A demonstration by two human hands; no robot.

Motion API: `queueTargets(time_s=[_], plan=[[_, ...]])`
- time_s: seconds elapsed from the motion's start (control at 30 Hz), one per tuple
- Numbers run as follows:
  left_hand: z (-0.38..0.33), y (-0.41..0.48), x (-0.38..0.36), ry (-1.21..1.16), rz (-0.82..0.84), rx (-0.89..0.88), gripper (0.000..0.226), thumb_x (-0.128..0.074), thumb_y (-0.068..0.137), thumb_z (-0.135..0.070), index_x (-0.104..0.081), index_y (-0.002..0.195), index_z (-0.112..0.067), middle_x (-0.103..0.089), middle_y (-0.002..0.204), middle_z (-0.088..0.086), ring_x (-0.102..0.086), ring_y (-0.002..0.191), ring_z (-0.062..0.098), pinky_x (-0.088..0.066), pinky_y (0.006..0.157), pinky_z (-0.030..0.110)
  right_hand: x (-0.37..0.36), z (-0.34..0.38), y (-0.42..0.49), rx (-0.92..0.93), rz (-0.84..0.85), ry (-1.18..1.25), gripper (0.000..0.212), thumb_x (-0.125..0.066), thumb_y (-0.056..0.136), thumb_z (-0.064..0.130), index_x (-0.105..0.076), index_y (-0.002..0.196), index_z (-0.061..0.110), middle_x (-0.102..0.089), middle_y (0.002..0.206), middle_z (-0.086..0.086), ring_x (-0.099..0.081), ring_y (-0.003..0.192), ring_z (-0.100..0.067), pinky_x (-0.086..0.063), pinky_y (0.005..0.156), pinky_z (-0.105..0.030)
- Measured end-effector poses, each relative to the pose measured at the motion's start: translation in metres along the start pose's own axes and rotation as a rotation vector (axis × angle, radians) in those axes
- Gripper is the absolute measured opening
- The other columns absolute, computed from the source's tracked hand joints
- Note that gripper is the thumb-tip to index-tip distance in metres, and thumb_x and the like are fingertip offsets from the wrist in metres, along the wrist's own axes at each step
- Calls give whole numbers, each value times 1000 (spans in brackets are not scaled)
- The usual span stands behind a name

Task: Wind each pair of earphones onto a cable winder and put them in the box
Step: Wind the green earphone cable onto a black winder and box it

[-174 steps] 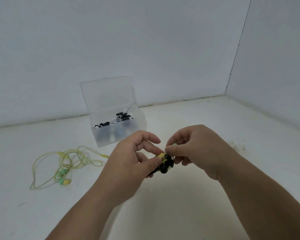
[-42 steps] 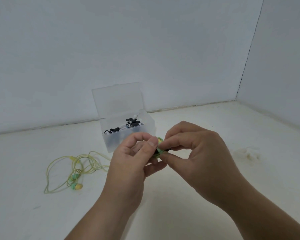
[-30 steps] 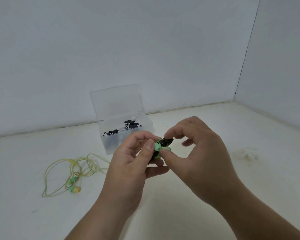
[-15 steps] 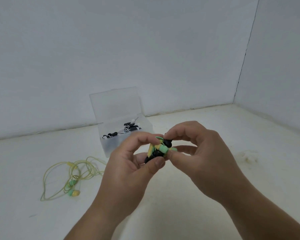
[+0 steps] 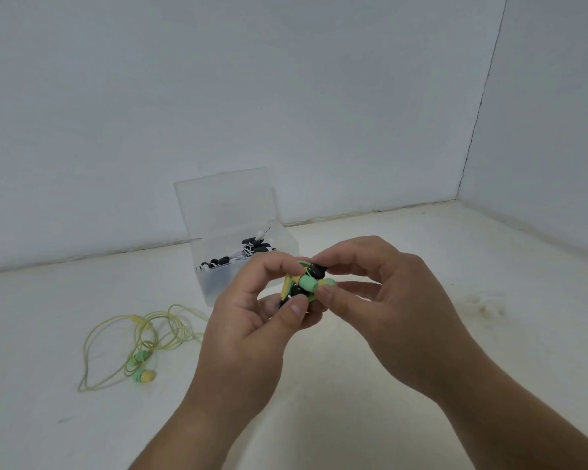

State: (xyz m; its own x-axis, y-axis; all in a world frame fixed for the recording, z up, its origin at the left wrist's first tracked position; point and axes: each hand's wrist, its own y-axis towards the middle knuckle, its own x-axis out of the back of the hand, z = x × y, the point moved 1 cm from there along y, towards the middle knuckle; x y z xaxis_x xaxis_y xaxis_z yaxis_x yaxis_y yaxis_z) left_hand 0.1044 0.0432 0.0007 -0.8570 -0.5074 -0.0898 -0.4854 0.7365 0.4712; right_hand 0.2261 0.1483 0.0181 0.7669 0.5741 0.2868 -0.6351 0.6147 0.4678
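Over white table (image 5: 421, 337), gripped wound earphones (image 5: 288, 283) in left hand (image 5: 248, 334), pinched a bud (image 5: 309, 283) with right hand (image 5: 398, 320). Likely risked loops springing off through a slack pinch.

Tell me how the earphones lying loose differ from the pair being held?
The loose earphones sprawl in open loops; the held earphones are bundled on a black winder. The loose earphones lie untouched; the held earphones are pinched between the left hand and right hand. Both are yellow and green.
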Motion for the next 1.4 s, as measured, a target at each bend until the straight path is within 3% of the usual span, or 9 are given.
queueTargets(time_s=[0.23,0.47,0.73,0.87,1.0,1.13,1.23,1.4], plan=[[0,0,-1,-6,4,57,21,-57,81,-5,-65,94,-19,-72,94,1,-69,77,25,-60,83,43,-4,4,-5,176,-73,-347,19,-78,81,26,-65,92,35,-59,104,21,-61,100,-8,-55,82,-33],[0,-2,-4,-32,-27,96,18,-57,83,-11,-63,99,-14,-69,102,4,-70,76,26,-60,74,37,-9,11,-8,300,-186,-521,12,-73,82,32,-62,86,32,-61,99,20,-61,72,-11,-54,68,-39],[2,-3,-10,-133,-98,162,12,-56,87,-10,-64,95,-14,-67,98,12,-69,74,29,-59,72,39,-8,5,-7,242,-215,-469,10,-74,83,24,-64,83,26,-65,99,19,-62,87,-5,-54,73,-31],[3,-3,-12,-238,-124,239,15,-44,99,2,-58,102,-4,-66,92,17,-65,72,31,-60,71,41,-8,0,-3,142,-188,-286,11,-78,82,13,-70,80,20,-68,94,16,-67,92,-6,-57,82,-27],[1,-2,-13,-293,-118,259,17,-41,99,3,-56,102,-2,-66,89,18,-65,69,31,-60,68,39,-5,3,0,62,-152,-129,11,-79,82,8,-72,77,15,-67,93,12,-69,88,-7,-57,79,-17],[2,-2,-12,-177,-102,171,13,-54,92,-3,-61,99,-10,-68,95,13,-67,70,30,-59,70,36,-1,3,2,7,-112,-119,9,-77,84,16,-69,80,20,-60,97,12,-68,89,-8,-55,78,-15],[5,-3,-10,-71,-83,101,17,-51,86,-14,-64,97,-16,-69,99,6,-67,73,29,-60,73,35,1,0,3,-42,-48,-156,8,-73,87,27,-65,88,29,-64,100,12,-68,90,-5,-53,77,-15],[6,-3,-8,14,-78,38,20,-50,88,-14,-67,96,-19,-69,95,4,-69,74,29,-60,74,35,4,2,4,-18,-25,-186,11,-71,89,26,-66,87,35,-64,98,15,-66,94,-2,-54,78,-17]])
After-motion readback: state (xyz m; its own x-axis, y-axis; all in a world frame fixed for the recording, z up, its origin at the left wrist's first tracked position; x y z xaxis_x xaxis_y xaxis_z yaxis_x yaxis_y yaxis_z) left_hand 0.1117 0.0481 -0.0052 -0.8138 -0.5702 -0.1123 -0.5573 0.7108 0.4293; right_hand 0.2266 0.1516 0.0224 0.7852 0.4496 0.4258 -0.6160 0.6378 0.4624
